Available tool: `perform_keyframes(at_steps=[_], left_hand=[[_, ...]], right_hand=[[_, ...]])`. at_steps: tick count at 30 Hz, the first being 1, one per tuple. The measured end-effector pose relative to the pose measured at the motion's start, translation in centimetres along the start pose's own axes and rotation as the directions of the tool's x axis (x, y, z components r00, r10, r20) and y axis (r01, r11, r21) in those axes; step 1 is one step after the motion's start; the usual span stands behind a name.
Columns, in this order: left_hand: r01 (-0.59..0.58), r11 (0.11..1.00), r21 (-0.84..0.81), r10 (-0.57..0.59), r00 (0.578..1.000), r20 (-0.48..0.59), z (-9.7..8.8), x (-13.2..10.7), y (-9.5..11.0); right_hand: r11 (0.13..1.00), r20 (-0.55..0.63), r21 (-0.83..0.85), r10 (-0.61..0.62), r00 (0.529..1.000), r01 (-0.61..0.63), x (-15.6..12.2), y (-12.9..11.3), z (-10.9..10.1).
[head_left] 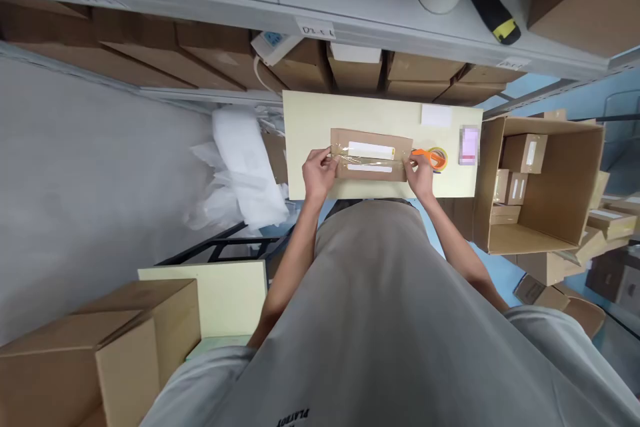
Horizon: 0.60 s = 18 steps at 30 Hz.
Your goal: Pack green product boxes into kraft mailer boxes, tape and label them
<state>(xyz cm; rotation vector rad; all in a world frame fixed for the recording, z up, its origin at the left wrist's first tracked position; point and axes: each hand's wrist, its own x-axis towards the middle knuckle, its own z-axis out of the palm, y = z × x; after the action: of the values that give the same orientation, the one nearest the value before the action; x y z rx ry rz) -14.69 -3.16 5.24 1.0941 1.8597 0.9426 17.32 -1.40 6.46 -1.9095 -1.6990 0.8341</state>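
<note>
I have the left grip (320, 173) closed, thumb against fingers, at the left end of the box (373, 138); the right grip (421, 175) is closed at its right end. The box lies flat between them on the desk (306, 121), clear tape (371, 161) running from grip to grip. Just beside the right grip, the orange tool (436, 159) crowds me. Ahead of both grips I get bare desk; left of the left grip, a narrow strip. The front edge runs under my wrists.

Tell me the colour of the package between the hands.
Brown: the package shows best in the head view, the only one here.
</note>
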Motion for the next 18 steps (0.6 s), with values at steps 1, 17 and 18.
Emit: perform_keyframes(at_steps=[1,17,18], left_hand=[[-0.022,0.999,-0.024,0.022,1.000,-0.013,-0.5,0.7,0.2],[0.231,0.951,-0.205,-0.225,0.973,0.052,0.1,-4.3,-7.0],[0.222,0.954,-0.203,-0.217,0.975,0.047,0.3,-4.1,-7.4]], right_hand=[[1.000,-0.022,-0.004,-0.024,0.999,0.024,0.2,-0.6,0.0],[0.960,-0.024,-0.235,0.151,0.988,-0.153,-6.1,0.7,5.4],[0.955,-0.018,-0.249,0.162,0.987,-0.161,-6.0,0.7,5.8]])
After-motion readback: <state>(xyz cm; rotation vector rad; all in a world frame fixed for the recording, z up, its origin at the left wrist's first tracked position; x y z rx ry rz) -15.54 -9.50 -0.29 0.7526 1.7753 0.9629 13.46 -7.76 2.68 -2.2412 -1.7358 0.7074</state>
